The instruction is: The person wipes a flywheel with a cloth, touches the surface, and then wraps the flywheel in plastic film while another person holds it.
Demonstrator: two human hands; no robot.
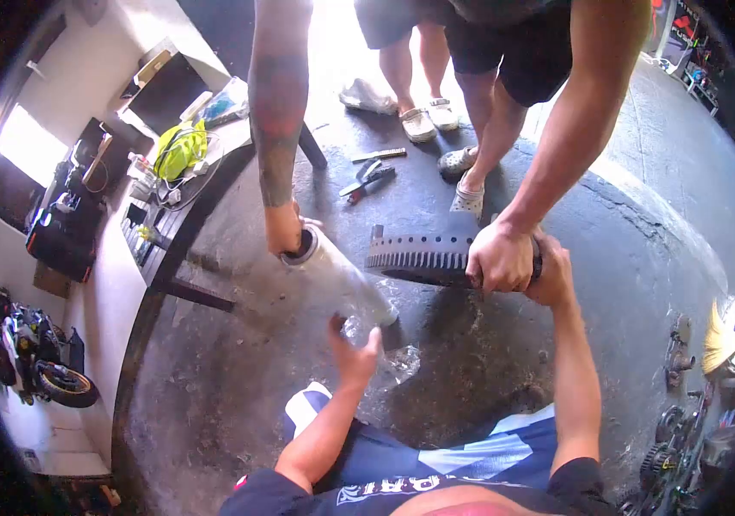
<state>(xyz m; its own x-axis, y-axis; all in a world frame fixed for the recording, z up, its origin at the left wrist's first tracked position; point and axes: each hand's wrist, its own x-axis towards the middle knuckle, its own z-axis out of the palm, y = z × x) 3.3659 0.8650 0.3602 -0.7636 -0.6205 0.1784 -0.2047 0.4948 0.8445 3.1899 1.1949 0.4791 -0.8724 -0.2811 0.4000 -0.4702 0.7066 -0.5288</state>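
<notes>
Blue shorts [436,451] nearest; beyond them, left hand [352,351] spread below co-worker's tilted pouring bottle [342,282], right hand [554,273] clamps toothed ring [423,256] upright beside it, co-worker's hand [498,258] steadying.

- Both arms are bare from wrist to shoulder; the left hand [352,351] and the right hand [552,273] wear no gloves, rings or watch.
- A black sleeveless top [269,497] shows at the shoulders.
- Dark blue shorts [436,456] carry broad white panels.
- White block lettering runs along the waistband, only partly readable.
</notes>
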